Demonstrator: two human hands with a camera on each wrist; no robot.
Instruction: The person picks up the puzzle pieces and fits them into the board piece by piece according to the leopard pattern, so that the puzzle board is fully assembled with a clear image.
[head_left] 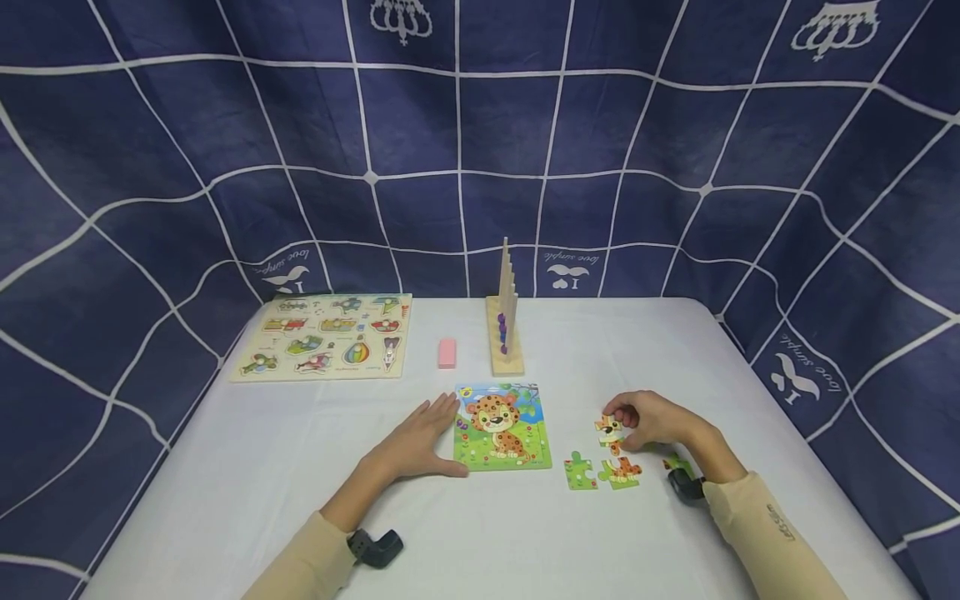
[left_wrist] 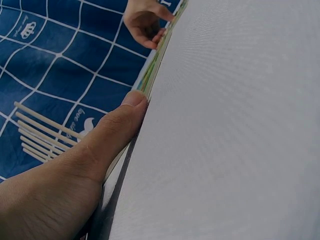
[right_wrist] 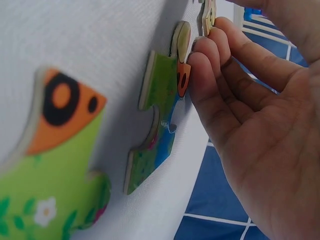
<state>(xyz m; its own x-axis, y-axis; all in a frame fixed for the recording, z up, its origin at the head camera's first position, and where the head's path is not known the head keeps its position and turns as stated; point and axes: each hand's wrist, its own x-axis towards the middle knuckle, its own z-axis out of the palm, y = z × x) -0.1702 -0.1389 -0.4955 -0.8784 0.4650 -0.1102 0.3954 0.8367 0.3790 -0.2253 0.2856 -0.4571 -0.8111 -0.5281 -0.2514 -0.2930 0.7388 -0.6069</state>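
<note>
Hands (head_left: 416, 442), puzzle piece (head_left: 609, 428) seemingly in right (head_left: 654, 419)

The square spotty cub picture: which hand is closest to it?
Left. The left hand touches the left edge of the cub picture; the right hand is apart from it, off to its right, at a small puzzle piece.

Head view overlooks table (head_left: 525, 533); wrist views skim it.
</note>
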